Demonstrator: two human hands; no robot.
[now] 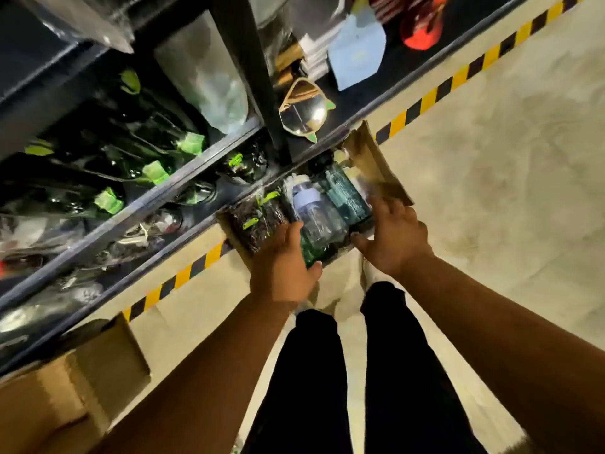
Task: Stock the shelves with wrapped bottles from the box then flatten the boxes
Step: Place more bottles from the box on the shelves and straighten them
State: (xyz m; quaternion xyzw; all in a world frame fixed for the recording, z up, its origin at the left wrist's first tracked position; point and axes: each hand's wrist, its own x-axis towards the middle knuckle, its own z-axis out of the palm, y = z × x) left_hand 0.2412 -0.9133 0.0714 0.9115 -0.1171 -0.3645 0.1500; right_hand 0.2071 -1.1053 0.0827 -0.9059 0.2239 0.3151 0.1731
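An open cardboard box (pixel 376 165) stands on the floor against the bottom shelf. It holds wrapped bottles: a clear one with a lavender cap (pixel 307 208), a teal one (pixel 347 194) and dark ones with green labels (pixel 258 221). My left hand (pixel 284 267) reaches into the near side of the box, fingers and thumb curled round a green wrapped bottle (pixel 309 253). My right hand (pixel 393 237) lies over the right side of the box with spread fingers touching the teal bottle. The picture is blurred there. Dark wrapped bottles with green labels (pixel 154 172) lie on the shelves at left.
Dark metal shelving (pixel 183 188) with an upright post (pixel 252 77) runs diagonally across the left. Yellow-black tape (pixel 458 77) marks the floor along it. A second cardboard box (pixel 75 388) sits at the lower left. My legs in black trousers (pixel 360 371) stand behind the box.
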